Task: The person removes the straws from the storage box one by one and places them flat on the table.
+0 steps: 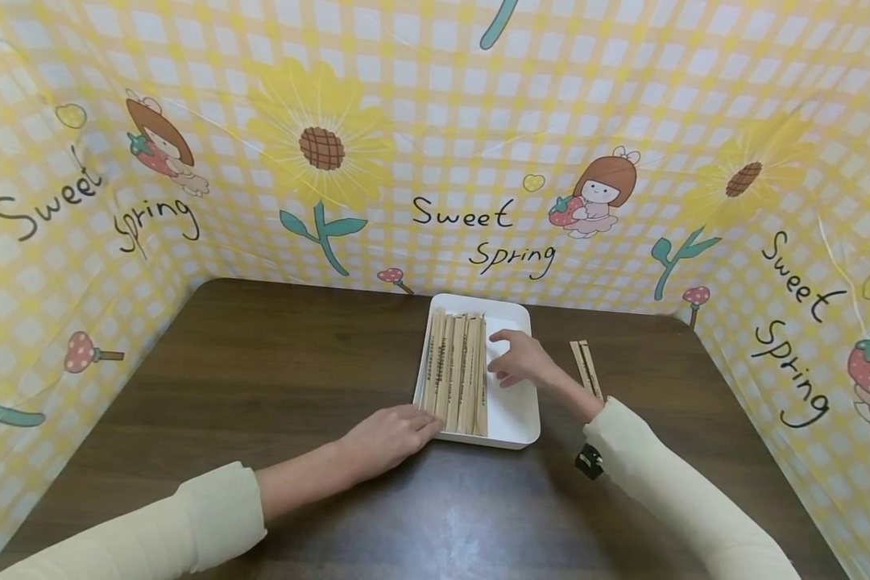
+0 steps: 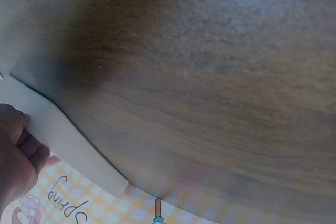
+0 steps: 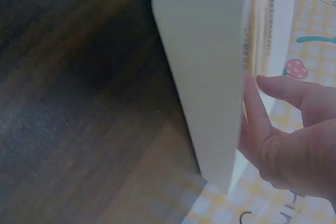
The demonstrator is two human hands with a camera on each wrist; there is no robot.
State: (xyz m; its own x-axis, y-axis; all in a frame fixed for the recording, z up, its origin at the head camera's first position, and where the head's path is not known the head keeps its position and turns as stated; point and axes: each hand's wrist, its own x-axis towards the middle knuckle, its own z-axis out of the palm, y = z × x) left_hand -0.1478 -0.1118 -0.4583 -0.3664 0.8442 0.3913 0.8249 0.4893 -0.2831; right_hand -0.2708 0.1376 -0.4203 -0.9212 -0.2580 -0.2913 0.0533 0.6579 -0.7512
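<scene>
Paper-wrapped disposable chopsticks (image 1: 455, 374) lie side by side lengthwise along the left part of a white tray (image 1: 513, 419). Dark print runs along their wrappers. At the tray's near left corner my left hand (image 1: 391, 435) holds the rim; in the left wrist view its fingers (image 2: 32, 148) bend against the tray wall (image 2: 73, 140). My right hand (image 1: 519, 358) hovers over the bare right part of the tray, holding nothing, thumb and fingers apart. In the right wrist view the fingertips (image 3: 250, 85) come close beside the wrapped sticks (image 3: 261, 30), partly behind the tray wall.
More wrapped chopsticks (image 1: 586, 366) lie on the dark wooden table (image 1: 297, 346), right of the tray, partly covered by my right forearm. A yellow checked cloth (image 1: 435, 145) with flowers and lettering surrounds the table at the back and sides. A black wrist device (image 1: 590, 461) sits at the right cuff.
</scene>
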